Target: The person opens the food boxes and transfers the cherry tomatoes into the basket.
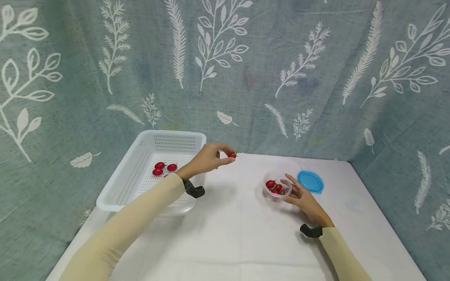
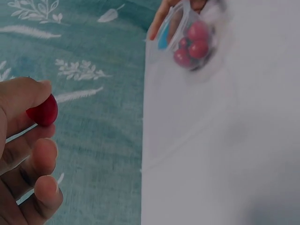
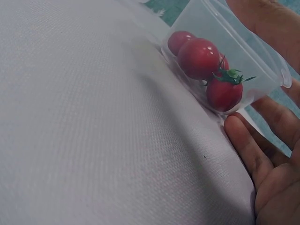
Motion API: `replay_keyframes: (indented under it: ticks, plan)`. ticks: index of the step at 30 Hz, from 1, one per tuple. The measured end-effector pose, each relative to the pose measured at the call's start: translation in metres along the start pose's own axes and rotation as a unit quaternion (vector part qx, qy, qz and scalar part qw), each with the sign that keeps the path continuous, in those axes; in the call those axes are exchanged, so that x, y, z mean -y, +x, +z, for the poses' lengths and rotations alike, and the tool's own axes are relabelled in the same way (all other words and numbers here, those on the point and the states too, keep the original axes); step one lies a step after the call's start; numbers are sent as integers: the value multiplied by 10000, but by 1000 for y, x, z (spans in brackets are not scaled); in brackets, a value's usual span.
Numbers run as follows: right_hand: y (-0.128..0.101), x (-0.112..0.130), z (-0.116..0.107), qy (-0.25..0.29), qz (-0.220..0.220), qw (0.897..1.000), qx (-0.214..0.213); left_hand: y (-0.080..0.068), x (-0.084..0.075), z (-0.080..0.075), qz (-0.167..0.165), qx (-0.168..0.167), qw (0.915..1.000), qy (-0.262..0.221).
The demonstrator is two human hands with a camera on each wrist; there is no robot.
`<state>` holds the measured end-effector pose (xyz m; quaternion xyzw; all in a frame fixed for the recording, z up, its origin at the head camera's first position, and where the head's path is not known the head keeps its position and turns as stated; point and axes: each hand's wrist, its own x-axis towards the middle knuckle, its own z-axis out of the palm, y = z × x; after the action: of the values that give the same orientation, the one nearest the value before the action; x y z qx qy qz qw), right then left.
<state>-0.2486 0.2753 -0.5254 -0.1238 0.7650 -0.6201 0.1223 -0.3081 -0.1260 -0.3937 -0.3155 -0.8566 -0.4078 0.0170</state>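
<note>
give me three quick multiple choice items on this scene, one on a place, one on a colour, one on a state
1. Where does the blue lid lie?
A. in the basket
B. on the table beside the clear tub
C. on the tub

2. What colour is the basket?
A. white
B. blue
C. red

3. What does the left hand do?
A. lies flat
B. pinches a tomato
C. grips the basket

Answers: 1 B, it lies right of the clear tub; 2 A, white slotted plastic; 3 B, a red tomato sits at its fingers.

right hand [image 3: 274, 154] cradling tub [image 3: 220, 56], tomatoes [image 3: 201, 58] inside
</note>
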Motion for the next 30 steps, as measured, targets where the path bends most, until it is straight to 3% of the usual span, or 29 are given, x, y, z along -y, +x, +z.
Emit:
replay_keyframes:
  ticks: [18,30]
  plan:
    - [-2,-5,1,35,-135,9999,-21,-55,37,-44,-703,-358,9965,274]
    - [-1,-4,2,-2,-67,10000,-72,-87,72,-73,-1014,-467,9920,583]
